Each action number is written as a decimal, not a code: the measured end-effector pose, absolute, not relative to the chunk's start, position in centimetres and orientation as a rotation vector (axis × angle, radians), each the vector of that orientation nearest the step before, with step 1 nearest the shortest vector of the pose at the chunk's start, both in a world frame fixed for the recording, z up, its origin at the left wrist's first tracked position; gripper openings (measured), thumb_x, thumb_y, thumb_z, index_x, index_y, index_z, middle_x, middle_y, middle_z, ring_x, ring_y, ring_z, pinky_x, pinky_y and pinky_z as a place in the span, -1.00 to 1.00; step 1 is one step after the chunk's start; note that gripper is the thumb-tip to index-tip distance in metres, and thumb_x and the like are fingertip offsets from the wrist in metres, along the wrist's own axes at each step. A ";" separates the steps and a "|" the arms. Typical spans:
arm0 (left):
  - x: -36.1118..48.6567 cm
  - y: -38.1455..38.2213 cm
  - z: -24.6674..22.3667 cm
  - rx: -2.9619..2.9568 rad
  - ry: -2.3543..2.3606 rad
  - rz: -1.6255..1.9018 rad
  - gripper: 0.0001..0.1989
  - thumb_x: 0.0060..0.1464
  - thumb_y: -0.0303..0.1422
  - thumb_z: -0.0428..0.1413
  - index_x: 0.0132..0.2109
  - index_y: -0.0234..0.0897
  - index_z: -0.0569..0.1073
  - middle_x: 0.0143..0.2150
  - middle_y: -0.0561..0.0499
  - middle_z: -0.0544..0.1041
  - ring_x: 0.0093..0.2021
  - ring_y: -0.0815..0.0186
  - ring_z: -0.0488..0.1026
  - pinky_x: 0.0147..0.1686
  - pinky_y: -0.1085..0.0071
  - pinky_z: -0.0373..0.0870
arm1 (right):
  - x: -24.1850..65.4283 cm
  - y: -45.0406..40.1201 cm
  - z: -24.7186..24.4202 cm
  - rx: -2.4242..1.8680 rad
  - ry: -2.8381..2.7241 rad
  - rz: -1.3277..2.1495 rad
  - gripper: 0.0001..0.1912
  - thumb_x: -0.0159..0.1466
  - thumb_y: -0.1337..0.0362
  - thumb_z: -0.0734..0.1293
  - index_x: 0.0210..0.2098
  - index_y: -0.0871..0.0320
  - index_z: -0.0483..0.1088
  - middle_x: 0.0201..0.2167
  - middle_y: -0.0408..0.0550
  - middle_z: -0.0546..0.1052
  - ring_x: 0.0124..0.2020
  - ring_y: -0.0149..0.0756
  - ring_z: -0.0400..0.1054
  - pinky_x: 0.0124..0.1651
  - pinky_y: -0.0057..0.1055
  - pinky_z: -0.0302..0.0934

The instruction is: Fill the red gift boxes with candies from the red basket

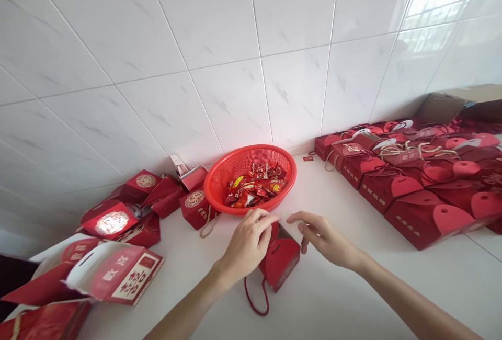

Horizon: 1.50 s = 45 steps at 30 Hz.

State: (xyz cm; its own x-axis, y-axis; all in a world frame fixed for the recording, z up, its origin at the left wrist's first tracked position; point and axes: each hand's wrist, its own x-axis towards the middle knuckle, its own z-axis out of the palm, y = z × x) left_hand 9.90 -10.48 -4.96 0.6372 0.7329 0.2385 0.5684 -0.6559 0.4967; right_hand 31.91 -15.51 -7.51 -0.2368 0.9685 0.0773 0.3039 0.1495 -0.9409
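A small red gift box [281, 262] stands on the white table in front of me, with a dark red cord handle [259, 303] looping out onto the tabletop. My left hand [251, 240] is at the box's left side, fingers bent over its upper edge and partly hiding it. To the right of the box, my right hand [321, 235] has its fingers apart, with nothing between them. Just beyond both hands sits a red plastic basket [214, 172] holding wrapped candies [254, 188].
Rows of closed red boxes [408, 219] fill the right side, before a cardboard box [447, 107]. Loose red boxes [145, 180] and an opened one [113, 272] are heaped at left. A small red packet [308, 158] lies near the tiled wall [223, 99].
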 end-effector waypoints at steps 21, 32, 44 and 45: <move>7.6 -9.6 -3.7 2.075 1.096 0.680 -0.67 0.33 -0.29 -0.10 -0.04 -0.19 0.55 -0.05 -0.02 0.65 0.01 0.18 0.56 0.08 0.29 0.43 | 32.4 -14.7 -7.5 -1.320 -1.687 1.023 -0.61 0.43 0.13 0.10 -0.03 0.13 0.49 -0.59 -0.20 0.46 -0.61 -0.29 0.44 -0.30 -0.27 0.33; 9.2 -10.8 -6.2 2.003 1.345 0.554 -0.72 0.22 -0.07 -0.01 -0.31 -0.17 0.28 -0.26 0.06 0.53 -0.19 0.20 0.49 -0.12 0.29 0.36 | 31.2 -15.6 -6.5 -1.351 -1.362 1.272 -0.62 0.28 0.01 0.25 -0.09 0.17 0.40 -0.71 -0.29 0.36 -0.62 -0.22 0.45 -0.34 -0.27 0.36; 9.8 -11.7 -4.6 1.989 1.464 0.372 -0.80 0.19 -0.14 -0.05 -0.29 -0.14 0.17 -0.23 0.01 0.51 -0.14 0.10 0.50 -0.20 0.29 0.29 | 28.2 -15.8 -7.6 -1.645 -1.488 0.735 -0.61 0.27 -0.13 0.25 -0.25 0.07 0.23 -0.64 -0.26 0.35 -0.62 -0.29 0.21 -0.47 -0.37 0.06; 10.0 -11.7 -4.6 2.015 1.484 0.378 -0.76 0.19 -0.10 -0.05 -0.29 -0.14 0.16 -0.23 0.00 0.51 -0.14 0.08 0.50 -0.19 0.28 0.29 | 28.1 -15.8 -7.6 -1.658 -1.483 0.701 -0.62 0.25 -0.12 0.26 -0.26 0.07 0.22 -0.61 -0.24 0.37 -0.61 -0.29 0.22 -0.46 -0.37 0.07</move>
State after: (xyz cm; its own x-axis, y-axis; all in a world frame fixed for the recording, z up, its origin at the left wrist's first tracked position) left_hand 9.97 -11.74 -4.63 0.3339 0.9350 -0.1196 0.7637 -0.1940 0.6158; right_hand 28.11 -15.81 -7.62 0.1641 0.9814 0.0993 0.5466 -0.0067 -0.8374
